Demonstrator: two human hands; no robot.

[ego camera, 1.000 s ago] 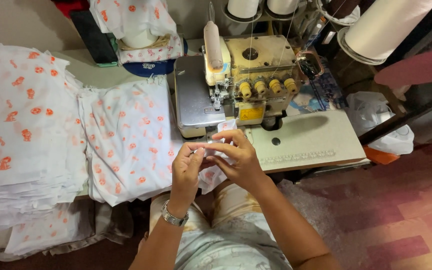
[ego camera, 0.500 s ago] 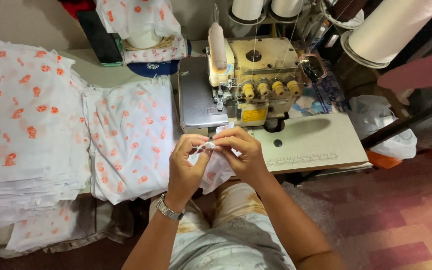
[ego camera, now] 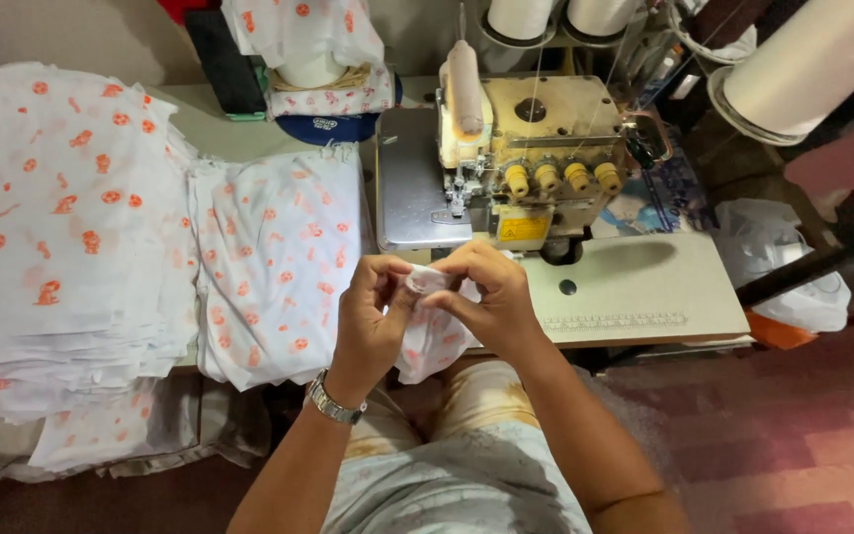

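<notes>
Both hands have drawn slightly nearer the body since the earlier frame, keeping the small fabric piece (ego camera: 429,331) in front of the sewing machine (ego camera: 526,168). Left hand (ego camera: 373,318) and right hand (ego camera: 486,297) each pinch its upper edge, fingertips almost touching. Stacked printed cloth (ego camera: 61,227) lies left of the machine.

Quick count from up top: two hands (ego camera: 373,316) (ego camera: 486,297) on one small fabric piece (ego camera: 427,336). One overlock sewing machine (ego camera: 526,168) with four yellow tension knobs (ego camera: 560,178). Two fabric stacks, a big one (ego camera: 51,227) and a smaller one (ego camera: 274,262). Two white thread cones (ego camera: 551,15) behind, one wristwatch (ego camera: 333,403).
</notes>
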